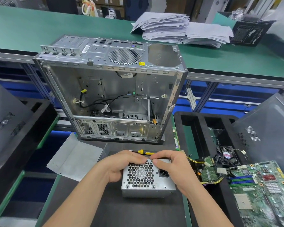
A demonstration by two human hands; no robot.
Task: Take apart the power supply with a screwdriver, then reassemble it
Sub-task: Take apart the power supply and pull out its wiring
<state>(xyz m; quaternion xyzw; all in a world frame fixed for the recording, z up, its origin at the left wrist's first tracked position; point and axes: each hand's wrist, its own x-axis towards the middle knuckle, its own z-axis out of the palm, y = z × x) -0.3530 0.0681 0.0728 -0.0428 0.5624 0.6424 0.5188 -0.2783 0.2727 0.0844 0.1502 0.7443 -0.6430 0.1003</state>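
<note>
The power supply (146, 179), a grey metal box with a honeycomb fan grille and a black socket, stands on the dark mat near me. My left hand (120, 164) grips its upper left side, fingers curled over the top edge. My right hand (172, 166) holds its upper right side, thumb and fingertips pinched at the top rim, where a small dark part shows. A screwdriver (145, 152) with a yellow and black handle lies on the mat just behind both hands. A bent grey metal cover (75, 158) rests to the left of the box.
An open, gutted computer case (111, 95) stands upright behind the screwdriver. A motherboard (262, 194), a small fan (226, 155) and a cabled board (208, 172) lie in a black tray on the right. Dark case panels lean at both sides. Paper stacks (179, 28) sit on the far green bench.
</note>
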